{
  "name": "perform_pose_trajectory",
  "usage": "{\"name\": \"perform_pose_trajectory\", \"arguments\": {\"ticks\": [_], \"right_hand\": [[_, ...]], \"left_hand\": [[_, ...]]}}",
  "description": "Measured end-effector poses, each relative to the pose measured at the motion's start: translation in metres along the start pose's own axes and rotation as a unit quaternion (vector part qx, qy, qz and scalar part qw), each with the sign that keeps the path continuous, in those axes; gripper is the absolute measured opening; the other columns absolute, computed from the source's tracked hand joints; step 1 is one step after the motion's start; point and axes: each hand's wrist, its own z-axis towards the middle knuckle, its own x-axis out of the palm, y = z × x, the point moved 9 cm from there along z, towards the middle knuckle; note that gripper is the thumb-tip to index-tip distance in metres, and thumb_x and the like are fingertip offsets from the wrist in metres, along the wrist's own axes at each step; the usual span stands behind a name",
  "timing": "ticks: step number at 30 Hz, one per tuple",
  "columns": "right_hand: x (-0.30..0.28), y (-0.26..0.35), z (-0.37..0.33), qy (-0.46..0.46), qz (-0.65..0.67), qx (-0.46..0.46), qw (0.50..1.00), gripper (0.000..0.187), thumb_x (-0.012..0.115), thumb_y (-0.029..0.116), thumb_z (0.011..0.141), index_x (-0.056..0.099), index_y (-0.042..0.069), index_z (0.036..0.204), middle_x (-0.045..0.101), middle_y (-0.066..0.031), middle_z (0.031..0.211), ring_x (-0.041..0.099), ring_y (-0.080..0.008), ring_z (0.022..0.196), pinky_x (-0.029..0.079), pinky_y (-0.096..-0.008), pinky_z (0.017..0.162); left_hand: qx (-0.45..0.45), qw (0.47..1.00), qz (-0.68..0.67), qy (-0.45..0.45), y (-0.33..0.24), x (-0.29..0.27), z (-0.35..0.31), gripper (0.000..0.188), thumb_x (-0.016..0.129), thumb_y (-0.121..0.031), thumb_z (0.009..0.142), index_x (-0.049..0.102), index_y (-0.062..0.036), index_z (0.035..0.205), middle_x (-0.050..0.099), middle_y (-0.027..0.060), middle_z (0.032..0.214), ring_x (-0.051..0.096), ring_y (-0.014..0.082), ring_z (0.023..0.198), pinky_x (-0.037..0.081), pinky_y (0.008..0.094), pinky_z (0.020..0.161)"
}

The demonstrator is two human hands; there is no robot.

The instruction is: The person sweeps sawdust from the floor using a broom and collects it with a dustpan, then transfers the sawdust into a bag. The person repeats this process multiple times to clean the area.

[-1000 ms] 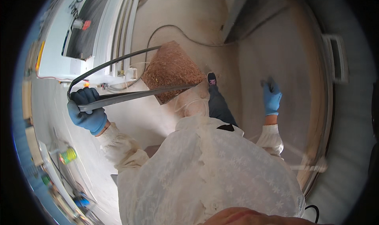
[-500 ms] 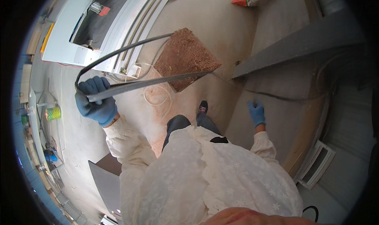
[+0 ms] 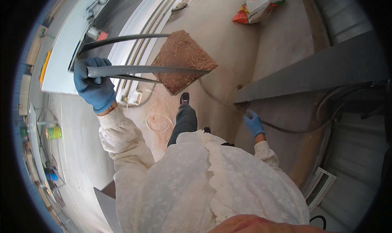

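the left hand (image 3: 94, 88) is clenching dark straps (image 3: 134, 69), and a square load of brown chips (image 3: 179, 55) is hanging from them over the floor (image 3: 220, 28). keeping the straps evenly gathered is probably holding the load level and sparing spills. the right hand (image 3: 254, 123) is hanging released (nothing visible in it) near a grey beam (image 3: 306, 69). a white-and-red sack (image 3: 261, 6) is bearing coloured print, too blurred for reading; no other lettering is standing out.
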Motion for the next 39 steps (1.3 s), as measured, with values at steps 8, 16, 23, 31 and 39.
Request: {"name": "perform_pose_trajectory", "arguments": {"ticks": [8, 16, 23, 31, 39], "right_hand": [[-0.010, 0.044, 0.092, -0.056, 0.019, 0.054, 0.997, 0.046, 0.065, 0.029, 0.085, 0.066, 0.000, 0.121, 0.070, -0.0215, 0.115, 0.069, -0.0323, 0.105, 0.052, -0.0395, 0.089], [0.025, 0.101, 0.201, -0.033, 0.028, 0.111, 0.993, 0.046, 0.067, 0.032, 0.084, 0.069, 0.000, 0.117, 0.072, -0.0207, 0.111, 0.069, -0.0328, 0.105, 0.052, -0.0395, 0.090], [-0.011, 0.106, 0.296, -0.062, 0.084, 0.132, 0.986, 0.053, 0.070, 0.034, 0.084, 0.066, -0.001, 0.123, 0.071, -0.0213, 0.117, 0.068, -0.0308, 0.109, 0.051, -0.0375, 0.093], [-0.082, 0.119, 0.476, -0.046, 0.130, 0.225, 0.965, 0.046, 0.068, 0.027, 0.083, 0.067, 0.001, 0.121, 0.071, -0.0226, 0.111, 0.070, -0.0297, 0.101, 0.054, -0.0382, 0.085], [-0.235, 0.259, 0.689, -0.171, 0.032, 0.078, 0.982, 0.049, 0.065, 0.030, 0.084, 0.063, 0.001, 0.123, 0.070, -0.0230, 0.113, 0.069, -0.0332, 0.105, 0.053, -0.0402, 0.089]], "left_hand": [[-0.046, 0.998, -0.036, 0.032, 0.110, -0.002, 0.097, 0.043, 0.049, -0.030, 0.104, 0.038, -0.0149, 0.065, 0.031, -0.0034, 0.055, 0.028, 0.0107, 0.050, 0.025, 0.0306, 0.052], [-0.105, 0.987, -0.078, 0.097, 0.222, 0.025, 0.229, 0.044, 0.053, -0.025, 0.100, 0.035, -0.0139, 0.062, 0.031, -0.0022, 0.054, 0.028, 0.0106, 0.049, 0.025, 0.0306, 0.048], [-0.112, 0.984, -0.091, 0.101, 0.317, 0.081, 0.330, 0.043, 0.051, -0.023, 0.100, 0.033, -0.0144, 0.062, 0.030, -0.0027, 0.055, 0.028, 0.0110, 0.051, 0.026, 0.0311, 0.050], [-0.111, 0.979, -0.120, 0.125, 0.428, 0.172, 0.464, 0.046, 0.048, -0.030, 0.103, 0.035, -0.0176, 0.061, 0.031, -0.0041, 0.052, 0.029, 0.0109, 0.050, 0.024, 0.0307, 0.052], [-0.101, 0.959, -0.190, 0.184, 0.513, 0.268, 0.595, 0.051, 0.046, -0.036, 0.105, 0.035, -0.0184, 0.059, 0.032, -0.0042, 0.049, 0.026, 0.0108, 0.050, 0.023, 0.0313, 0.052]]}}
